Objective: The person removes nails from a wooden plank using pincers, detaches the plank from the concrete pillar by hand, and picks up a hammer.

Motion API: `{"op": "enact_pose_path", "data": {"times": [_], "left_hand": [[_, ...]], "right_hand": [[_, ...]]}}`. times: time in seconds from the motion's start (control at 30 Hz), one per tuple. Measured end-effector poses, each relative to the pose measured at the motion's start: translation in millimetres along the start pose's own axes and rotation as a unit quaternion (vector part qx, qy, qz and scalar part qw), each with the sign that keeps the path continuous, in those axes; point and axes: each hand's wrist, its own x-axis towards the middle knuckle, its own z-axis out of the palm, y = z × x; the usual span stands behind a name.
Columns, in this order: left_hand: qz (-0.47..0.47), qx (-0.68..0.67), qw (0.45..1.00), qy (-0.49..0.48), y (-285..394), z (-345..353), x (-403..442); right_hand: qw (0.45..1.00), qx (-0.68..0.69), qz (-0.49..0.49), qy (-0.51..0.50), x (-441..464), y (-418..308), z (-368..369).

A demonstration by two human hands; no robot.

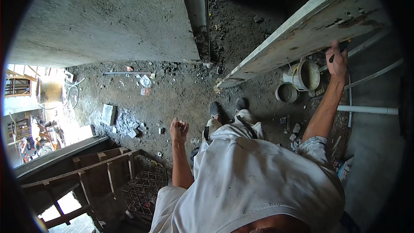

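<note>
My left hand [179, 130] hangs over the dirt floor with loosely curled fingers, and nothing shows in it. On the other side, my right hand [337, 64] is raised beside the lower part of a long, pale, worn board or panel [319, 30] that slants across the upper right. Its fingers are bent around a small dark thing, partly hidden by the hand, whose kind I cannot make out. Below the panel stands a dirty white bucket [309, 75], and a shallower round container [286, 92] is next to it.
Rubble and broken pale blocks [108, 114] lie on the left floor. A long thin bar [127, 73] rests near the rough wall [112, 21]. Wooden framing [82, 172] and a wire cage [146, 187] stand lower left. A white pipe [366, 109] juts out at right.
</note>
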Motion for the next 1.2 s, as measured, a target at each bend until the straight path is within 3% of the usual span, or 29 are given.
{"op": "enact_pose_path", "data": {"times": [0.17, 0.4, 0.47, 0.53, 0.57, 0.63, 0.67, 0.73, 0.9, 0.97, 1.03, 1.17, 1.2], "left_hand": [[0.039, 0.04, 0.997, -0.059, 21.3, 2.1, 14.2], [0.03, 0.113, 0.992, -0.036, -5.3, 18.3, -2.3], [0.11, 0.286, 0.949, -0.071, -21.6, 18.0, -4.2], [0.203, 0.471, 0.856, -0.069, -37.4, 32.2, -17.1], [0.202, 0.472, 0.856, -0.068, -45.5, 44.2, -29.2], [0.323, 0.632, 0.699, -0.088, -49.7, 71.1, -46.1], [0.321, 0.632, 0.701, -0.085, -48.6, 78.1, -40.0], [0.366, 0.665, 0.651, -0.026, -47.9, 91.8, -25.7], [0.426, 0.593, 0.683, 0.016, -30.7, 123.0, 9.8], [0.411, 0.531, 0.741, -0.029, -5.5, 146.0, -5.1], [0.43, 0.512, 0.742, -0.056, 18.4, 165.9, -19.1], [0.433, 0.324, 0.796, -0.273, 68.8, 240.8, -86.4], [0.44, 0.327, 0.78, -0.303, 85.4, 266.0, -117.2]], "right_hand": [[1.0, 0.004, 0.002, 0.009, 2.4, 5.4, -6.4], [1.0, 0.006, 0.011, 0.021, -2.1, 5.1, -1.7], [1.0, 0.003, 0.011, 0.028, -2.7, 5.0, -1.4], [0.999, -0.001, 0.011, 0.033, -1.2, 0.9, 1.8], [0.999, -0.01, 0.003, 0.041, -1.4, -3.2, 4.7], [0.999, -0.016, -0.002, 0.046, -0.4, 3.3, 1.2], [0.999, 0.007, 0.004, 0.039, -0.9, 10.1, -14.2], [1.0, 0.017, -0.003, 0.026, 1.1, 12.9, -14.4], [1.0, 0.003, 0.003, 0.016, 5.0, 4.0, -1.8], [0.999, -0.002, 0.03, 0.042, 5.7, 14.1, -18.9], [0.998, -0.001, 0.031, 0.054, 6.2, 9.7, -5.4], [0.998, -0.005, 0.036, 0.052, 10.7, 15.0, -12.4], [0.998, 0.002, 0.029, 0.051, 11.3, 17.4, -11.3]]}}
